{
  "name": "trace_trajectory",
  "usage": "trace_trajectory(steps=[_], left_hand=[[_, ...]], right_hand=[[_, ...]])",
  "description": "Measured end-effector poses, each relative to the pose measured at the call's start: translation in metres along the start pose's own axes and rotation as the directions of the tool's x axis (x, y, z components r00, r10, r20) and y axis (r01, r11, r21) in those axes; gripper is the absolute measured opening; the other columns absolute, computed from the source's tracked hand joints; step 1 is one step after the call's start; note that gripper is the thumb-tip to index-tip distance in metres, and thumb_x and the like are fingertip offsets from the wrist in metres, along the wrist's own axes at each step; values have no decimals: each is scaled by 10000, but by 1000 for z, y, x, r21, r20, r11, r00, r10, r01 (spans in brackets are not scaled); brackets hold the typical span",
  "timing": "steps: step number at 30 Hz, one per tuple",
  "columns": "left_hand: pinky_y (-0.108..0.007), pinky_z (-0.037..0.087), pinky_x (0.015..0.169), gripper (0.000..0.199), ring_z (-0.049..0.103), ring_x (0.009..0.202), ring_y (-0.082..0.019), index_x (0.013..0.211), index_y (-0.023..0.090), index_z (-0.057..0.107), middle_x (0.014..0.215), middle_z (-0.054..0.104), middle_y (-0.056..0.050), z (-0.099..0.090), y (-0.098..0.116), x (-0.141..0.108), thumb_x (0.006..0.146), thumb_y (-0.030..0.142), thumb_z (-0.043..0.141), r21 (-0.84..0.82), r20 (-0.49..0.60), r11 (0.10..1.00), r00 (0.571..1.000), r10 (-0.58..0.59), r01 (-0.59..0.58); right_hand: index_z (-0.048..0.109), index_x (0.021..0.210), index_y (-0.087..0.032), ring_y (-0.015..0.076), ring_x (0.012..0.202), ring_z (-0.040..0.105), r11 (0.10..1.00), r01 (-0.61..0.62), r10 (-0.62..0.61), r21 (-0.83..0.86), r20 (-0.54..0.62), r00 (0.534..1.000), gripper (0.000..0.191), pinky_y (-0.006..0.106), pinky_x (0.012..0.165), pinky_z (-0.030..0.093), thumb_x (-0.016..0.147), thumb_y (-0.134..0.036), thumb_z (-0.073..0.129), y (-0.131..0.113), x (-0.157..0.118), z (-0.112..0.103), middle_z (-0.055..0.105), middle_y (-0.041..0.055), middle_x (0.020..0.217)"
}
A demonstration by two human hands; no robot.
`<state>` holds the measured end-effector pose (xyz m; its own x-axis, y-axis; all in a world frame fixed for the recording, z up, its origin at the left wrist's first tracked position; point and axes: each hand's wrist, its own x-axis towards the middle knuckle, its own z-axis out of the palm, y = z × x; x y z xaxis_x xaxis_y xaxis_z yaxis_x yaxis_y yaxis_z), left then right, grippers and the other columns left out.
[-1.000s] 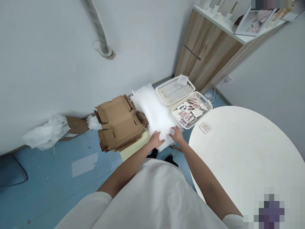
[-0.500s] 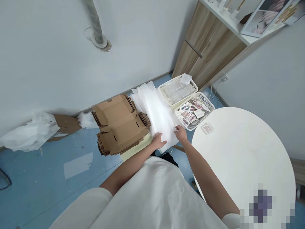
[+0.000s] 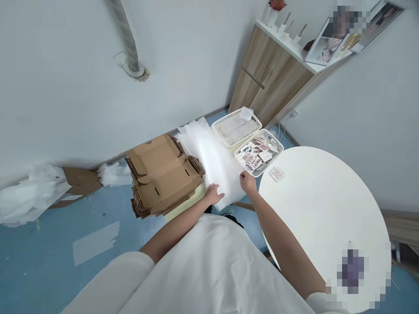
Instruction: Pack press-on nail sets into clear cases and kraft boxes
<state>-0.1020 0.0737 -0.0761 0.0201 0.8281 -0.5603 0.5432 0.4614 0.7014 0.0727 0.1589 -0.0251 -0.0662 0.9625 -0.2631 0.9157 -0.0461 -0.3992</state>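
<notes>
Sheets of thin white packing material (image 3: 218,159) lay in a loose, fanned stack between flattened cardboard boxes (image 3: 166,170) and two white baskets, partly over a pale yellow worktop (image 3: 188,203). Our left hand (image 3: 214,194) rested at the near left edge of the stack, loosely open, its thumb apart from the fingers; it did not seem to grip anything. Our right hand (image 3: 248,182) was at the stack's right edge, near the front basket (image 3: 273,160), which held printed cards. Its fingers had drawn in from the open spread of a second earlier, and it had come to the outer edge of the sheets. We could not tell how tightly they were curled, or whether they had a thin layer between them.

We judged that this change put our right hand in a better place to part or lift an edge, while our left could steady the rest. The sheets looked slippery and light, so we thought several might cling together or slide. The rear basket (image 3: 245,137), with clear packets inside, and the small clear case (image 3: 276,174) on the round white worktop (image 3: 321,196) were apart from both hands.
</notes>
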Motion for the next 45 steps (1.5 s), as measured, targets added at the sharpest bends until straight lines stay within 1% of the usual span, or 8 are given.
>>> trace_trajectory(steps=[7,13,19,24,29,34,40,45], left_hand=[[-301,281,984,487,388,1195,-240,1124,128,492,1242,473,-135,1,4,1,682,305,596,-143,-130,988,990,45,-64],[-319,332,949,473,429,1158,-230,1155,137,476,1232,480,-128,11,9,1,710,264,572,-219,-180,963,976,119,-158],[-347,320,977,453,420,1165,-226,1143,147,482,1220,482,-117,21,19,0,707,230,569,-183,-204,953,958,202,-240],[-353,240,1037,475,308,1249,-228,1167,139,454,1296,393,-134,34,32,-4,716,241,565,-122,-199,967,960,197,-224],[-353,211,1052,607,179,1305,-230,1284,160,300,1407,200,-133,56,52,-13,746,289,550,-123,-234,972,957,169,-201],[-328,376,938,654,407,1185,-225,1351,184,141,1412,187,-152,93,77,-30,812,351,471,-301,-58,943,990,128,-140],[-251,484,685,747,614,835,-145,1366,243,87,1265,426,-146,153,113,-62,781,342,541,-339,255,939,954,156,-62],[-205,479,625,753,626,741,-107,1363,239,125,1166,507,-114,203,144,-76,765,380,560,-230,347,970,925,155,-77]], right_hand=[[533,792,-184,184,787,535,965,260,-255,37,-114,960,134,278,674,389,722,-192,418,-19,-13,-18,590,65,842],[437,1057,-188,153,722,547,911,381,-373,159,-83,924,390,269,621,401,718,-63,291,-34,-30,-22,593,52,943],[562,912,-190,160,831,545,898,439,-438,35,-46,898,411,273,697,419,677,9,290,-21,-49,-31,586,53,926],[576,970,-193,165,889,542,911,412,-406,5,-162,899,438,283,742,434,699,11,299,4,-74,-57,583,59,965],[572,992,-209,161,878,549,939,303,-235,163,-339,911,397,298,753,442,737,-47,315,48,-113,-77,576,51,989],[579,983,-204,168,802,548,917,66,125,393,-440,889,333,330,731,445,757,-147,342,117,-165,-76,595,48,958],[556,1053,-158,174,721,551,737,-197,547,647,-399,736,371,337,660,458,759,-236,344,197,-233,-53,597,95,973],[511,1130,-158,193,827,552,705,-228,621,672,-428,656,409,354,722,461,757,-224,357,242,-275,-38,544,117,1082]])
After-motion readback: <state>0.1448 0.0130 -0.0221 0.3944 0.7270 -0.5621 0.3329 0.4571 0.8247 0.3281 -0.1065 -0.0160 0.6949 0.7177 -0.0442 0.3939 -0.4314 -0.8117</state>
